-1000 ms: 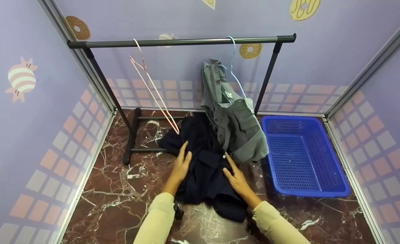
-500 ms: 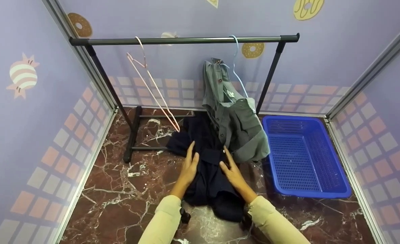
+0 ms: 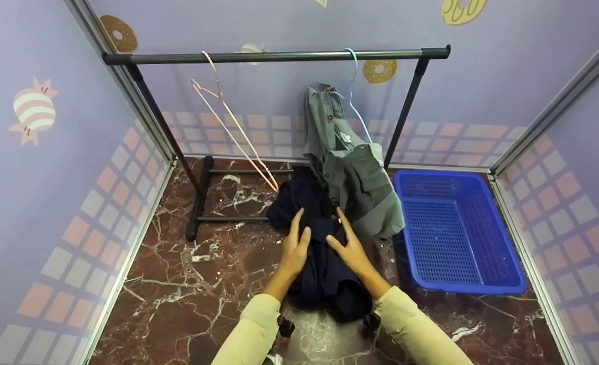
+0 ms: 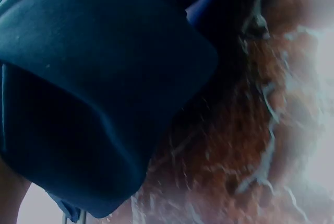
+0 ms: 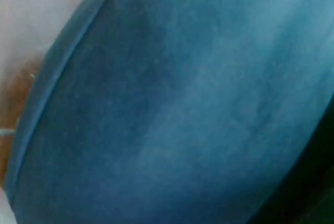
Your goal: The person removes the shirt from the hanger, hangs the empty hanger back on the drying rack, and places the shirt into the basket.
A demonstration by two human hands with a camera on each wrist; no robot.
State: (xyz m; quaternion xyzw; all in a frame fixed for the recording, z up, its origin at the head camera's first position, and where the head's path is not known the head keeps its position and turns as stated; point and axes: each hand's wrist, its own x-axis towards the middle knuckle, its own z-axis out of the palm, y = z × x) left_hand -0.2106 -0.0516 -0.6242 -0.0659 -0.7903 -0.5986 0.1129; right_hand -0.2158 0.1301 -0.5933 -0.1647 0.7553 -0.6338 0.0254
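Observation:
A dark navy garment point(image 3: 324, 258), bunched, with a small white button near its top, lies between my two hands. On its left side my left hand point(image 3: 295, 249) rests, thumb and forefinger straight and spread. My right hand point(image 3: 351, 249) touches the right side in the same way. The other fingers of both hands are hidden by cloth. In the left wrist view the navy garment point(image 4: 120, 51) hangs in front of the marbled floor; in the right wrist view the garment point(image 5: 172, 104) fills most of the picture.
A black clothes rack point(image 3: 279, 57) stands ahead. From its bar hang a pink hanger point(image 3: 238, 126) and a blue hanger point(image 3: 353, 81) bearing a grey-green shirt point(image 3: 360, 187), close to my right hand. A blue plastic basket point(image 3: 469, 288) sits at the right. Patterned walls enclose the marbled floor point(image 3: 177, 294).
My left hand has moved right, closer to my right hand, and both have moved slightly forward. The navy garment has been drawn into a narrower bundle, its left part shifting right.

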